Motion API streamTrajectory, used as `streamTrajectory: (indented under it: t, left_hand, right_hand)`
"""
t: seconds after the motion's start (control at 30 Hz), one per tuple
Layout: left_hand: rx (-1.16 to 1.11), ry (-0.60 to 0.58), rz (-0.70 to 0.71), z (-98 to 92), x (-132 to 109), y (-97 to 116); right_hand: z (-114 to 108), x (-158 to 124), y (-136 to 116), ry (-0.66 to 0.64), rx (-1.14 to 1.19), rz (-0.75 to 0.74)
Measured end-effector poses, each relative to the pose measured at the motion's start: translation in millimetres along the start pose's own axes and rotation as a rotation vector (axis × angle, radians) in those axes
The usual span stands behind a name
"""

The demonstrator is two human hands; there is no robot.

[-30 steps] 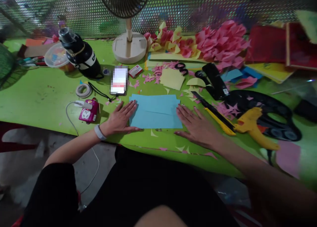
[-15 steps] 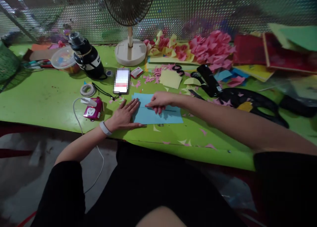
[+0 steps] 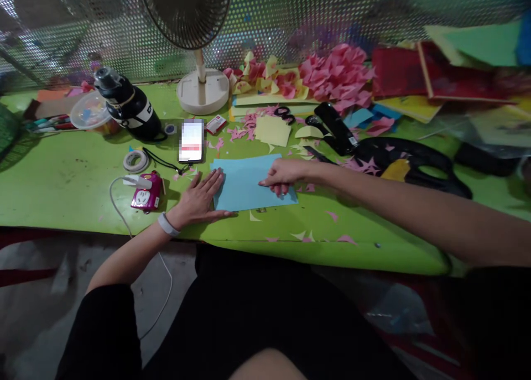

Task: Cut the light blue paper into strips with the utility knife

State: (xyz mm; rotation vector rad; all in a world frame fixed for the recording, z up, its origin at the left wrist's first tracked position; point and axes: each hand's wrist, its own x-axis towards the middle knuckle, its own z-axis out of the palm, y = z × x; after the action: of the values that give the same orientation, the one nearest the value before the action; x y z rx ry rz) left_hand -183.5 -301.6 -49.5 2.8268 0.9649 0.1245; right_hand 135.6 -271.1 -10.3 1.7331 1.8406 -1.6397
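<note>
Flat on the green table, the blue paper is overlapped at its left edge by the left hand, fingers spread, nothing gripped; above its right half, the right hand is curled, any grip untellable. Under uneven pressure, layers could be skewed!

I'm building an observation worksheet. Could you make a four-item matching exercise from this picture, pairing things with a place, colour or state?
Things
1. Left hand
2. Right hand
3. Socket block
4. Tape roll

Descriptions
A. Fingers curled, over the blue paper
B. Ring-shaped, beside a black cord
C. Laid flat at the paper's left edge
D. Purple-pink, with a white plug

Right pairs: 1-C, 2-A, 3-D, 4-B.
</note>
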Motion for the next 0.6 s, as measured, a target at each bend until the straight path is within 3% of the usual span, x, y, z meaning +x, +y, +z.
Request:
streamTrajectory:
  t: [0.2,0.3,0.4,0.5,0.6]
  left_hand:
    - [0.03,-0.015,0.003,-1.9,-0.2,-1.5]
    - [0.045,-0.032,0.011,-2.5,-0.7,-1.6]
    - [0.066,-0.078,-0.003,-7.4,-0.8,-0.9]
    - [0.099,-0.123,-0.021,-23.9,7.0,2.6]
    - [0.102,-0.038,-0.086,-49.4,32.3,11.8]
  right_hand:
    - [-16.6,-34.3,65.7,0.038,0.044,0.139]
    - [-23.5,-42.9,79.6,0.05,0.061,0.153]
    - [-25.3,-41.0,69.9,0.06,0.102,0.095]
    - [-18.0,-30.6,45.5,0.066,0.106,0.034]
    - [-7.0,-19.9,26.4,0.067,0.072,0.014]
